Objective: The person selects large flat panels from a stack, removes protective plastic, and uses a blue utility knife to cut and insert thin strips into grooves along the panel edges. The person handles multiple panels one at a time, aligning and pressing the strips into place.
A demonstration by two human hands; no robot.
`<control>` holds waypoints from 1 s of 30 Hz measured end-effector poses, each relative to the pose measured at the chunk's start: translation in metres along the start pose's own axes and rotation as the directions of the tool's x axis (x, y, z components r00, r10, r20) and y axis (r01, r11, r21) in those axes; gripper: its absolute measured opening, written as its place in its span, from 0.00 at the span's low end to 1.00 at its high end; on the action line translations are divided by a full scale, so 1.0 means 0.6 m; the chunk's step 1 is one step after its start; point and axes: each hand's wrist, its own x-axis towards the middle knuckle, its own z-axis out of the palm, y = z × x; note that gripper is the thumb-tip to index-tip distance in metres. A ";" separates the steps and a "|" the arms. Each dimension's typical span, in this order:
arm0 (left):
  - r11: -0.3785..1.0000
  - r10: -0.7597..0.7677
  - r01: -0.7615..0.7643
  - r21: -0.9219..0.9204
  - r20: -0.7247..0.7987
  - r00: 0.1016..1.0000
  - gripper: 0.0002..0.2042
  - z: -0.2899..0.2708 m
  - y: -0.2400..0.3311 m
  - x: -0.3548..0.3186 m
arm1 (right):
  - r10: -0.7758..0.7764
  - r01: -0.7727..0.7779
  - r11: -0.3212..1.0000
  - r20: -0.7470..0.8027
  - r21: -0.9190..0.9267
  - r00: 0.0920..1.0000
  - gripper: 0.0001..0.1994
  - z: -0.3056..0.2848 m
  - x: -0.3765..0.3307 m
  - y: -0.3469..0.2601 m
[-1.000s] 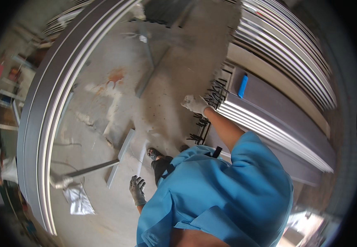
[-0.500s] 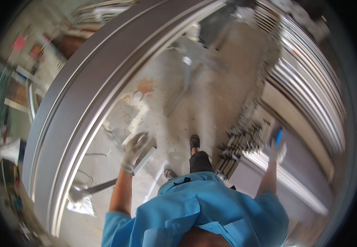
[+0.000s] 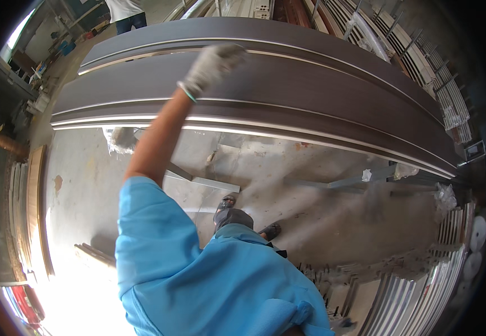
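The left hand [image 3: 214, 66], in a pale work glove, reaches up and forward onto the long dark panels [image 3: 287, 84], a stack of brown profiled boards with pale edges that spans the view above the concrete floor [image 3: 310, 168]. The gloved fingers [image 3: 229, 53] look curled against the upper panel's face, but motion blur hides whether they grip an edge or only press, so I cannot tell. The right hand is out of view.

Below the panels, loose grey metal strips [image 3: 209, 182] lie on the floor by the person's sandalled feet [image 3: 226, 201], awkward footing. Further metal profiles [image 3: 422, 297] are stacked at the lower right of the panels. Beyond the panels stands another person [image 3: 124, 12].
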 end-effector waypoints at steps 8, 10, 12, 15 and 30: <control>0.774 -0.346 0.274 0.571 0.019 0.938 0.12 -0.314 -0.269 0.104 | -0.095 0.002 0.732 0.099 0.681 0.991 0.25 0.080 -0.050 -0.264; 0.765 -0.375 0.132 0.630 0.270 0.887 0.12 -0.338 -0.340 0.123 | -0.072 0.020 0.875 0.089 0.484 0.993 0.24 0.087 -0.108 -0.303; 0.714 -0.437 -0.023 0.700 0.471 0.767 0.10 -0.339 -0.401 0.141 | 0.201 -0.206 0.883 0.057 0.422 0.978 0.23 0.097 -0.168 -0.366; 0.555 -0.630 -0.039 0.831 0.451 0.632 0.12 -0.322 -0.462 0.177 | 0.044 -0.075 0.880 0.077 0.469 0.996 0.22 0.124 -0.286 -0.457; 0.745 -0.500 0.002 0.667 0.556 0.664 0.17 -0.114 -0.507 0.302 | 0.472 -0.465 0.845 0.040 0.265 0.881 0.24 0.245 -0.584 -0.457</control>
